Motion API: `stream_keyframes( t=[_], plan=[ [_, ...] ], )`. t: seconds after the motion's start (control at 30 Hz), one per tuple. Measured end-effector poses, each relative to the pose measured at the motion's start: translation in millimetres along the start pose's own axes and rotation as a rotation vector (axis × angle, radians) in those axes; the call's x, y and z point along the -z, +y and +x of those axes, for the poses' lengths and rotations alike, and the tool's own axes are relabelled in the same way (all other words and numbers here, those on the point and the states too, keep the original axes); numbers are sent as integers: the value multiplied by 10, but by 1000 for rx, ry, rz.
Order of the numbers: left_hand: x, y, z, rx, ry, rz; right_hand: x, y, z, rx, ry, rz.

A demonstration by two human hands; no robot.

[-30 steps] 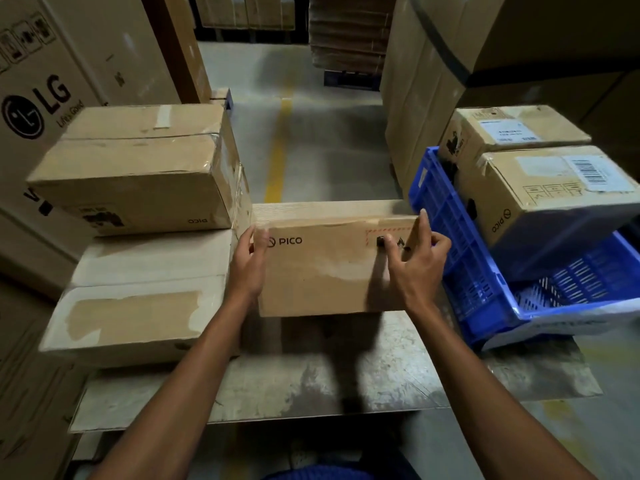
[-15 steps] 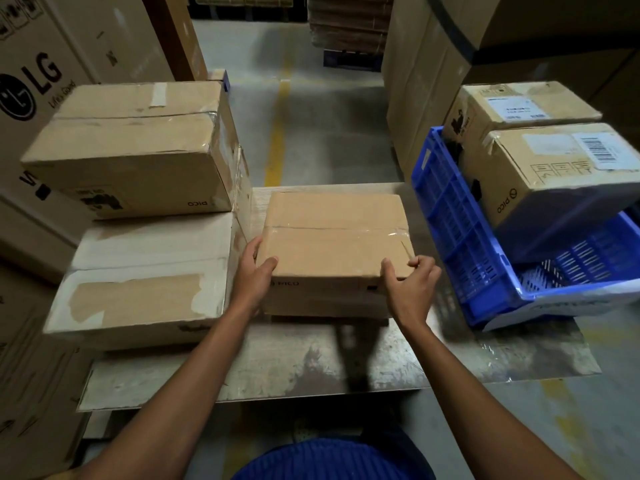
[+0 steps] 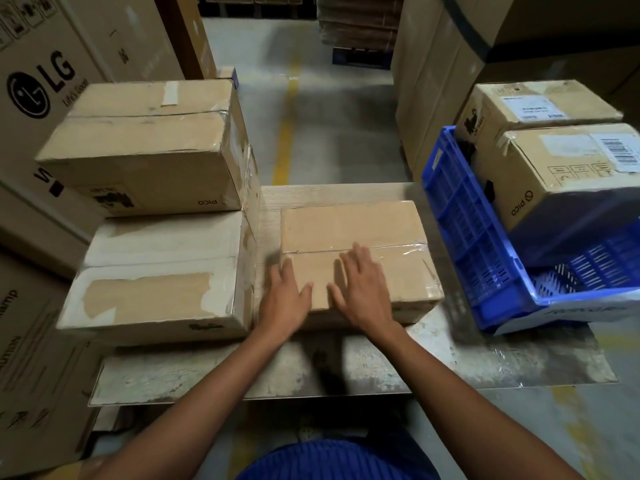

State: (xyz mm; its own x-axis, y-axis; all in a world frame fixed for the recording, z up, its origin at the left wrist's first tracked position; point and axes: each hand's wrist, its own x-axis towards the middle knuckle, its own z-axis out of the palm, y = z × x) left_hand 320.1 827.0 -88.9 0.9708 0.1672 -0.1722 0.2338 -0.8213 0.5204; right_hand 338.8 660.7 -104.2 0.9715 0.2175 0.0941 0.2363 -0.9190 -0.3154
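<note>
Currently: carton (image 3: 356, 233) sits flat on desk (image 3: 485, 362), between left stack (image 3: 162, 271) and blue crate (image 3: 464, 237). Left hand (image 3: 285, 299) and right hand (image 3: 360, 289) lie spread flat on lid, gripping nothing. Recommend even downward pressure, square slide toward stack, fingers clear of gap.

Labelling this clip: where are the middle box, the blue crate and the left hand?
middle box (image 3: 353, 226), head view, far half of its top.
blue crate (image 3: 464, 237), head view, left wall.
left hand (image 3: 285, 299), head view, back of hand.
</note>
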Motion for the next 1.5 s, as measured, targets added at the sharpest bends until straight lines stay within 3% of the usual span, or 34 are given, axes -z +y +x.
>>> stream_keyframes(
  t=[0.1, 0.23, 0.4, 0.6, 0.77, 1.17, 1.33, 1.5],
  plan=[
    [-60, 35, 5, -132, 84, 212, -50, -106, 110, 105, -103, -24],
    [-17, 123, 204, -317, 53, 165, 74, -91, 351, 204, -205, -121],
    [16, 65, 522, -265, -11, 246, 100, 53, 649, 196, -315, -238],
    [-20, -33, 637, -259, -62, 331, 131, 70, 768, 207, -327, -282],
    [92, 119, 789, -269, -11, 456, 323, 62, 1214, 254, -408, -374],
    [152, 214, 1005, -294, -175, 397, 143, 112, 1083, 155, -426, -229],
    [113, 153, 762, -317, -283, 238, 220, 351, 815, 212, -477, -48],
    [131, 158, 797, -302, -366, 269, 223, 388, 663, 247, -426, -158]
  ],
)
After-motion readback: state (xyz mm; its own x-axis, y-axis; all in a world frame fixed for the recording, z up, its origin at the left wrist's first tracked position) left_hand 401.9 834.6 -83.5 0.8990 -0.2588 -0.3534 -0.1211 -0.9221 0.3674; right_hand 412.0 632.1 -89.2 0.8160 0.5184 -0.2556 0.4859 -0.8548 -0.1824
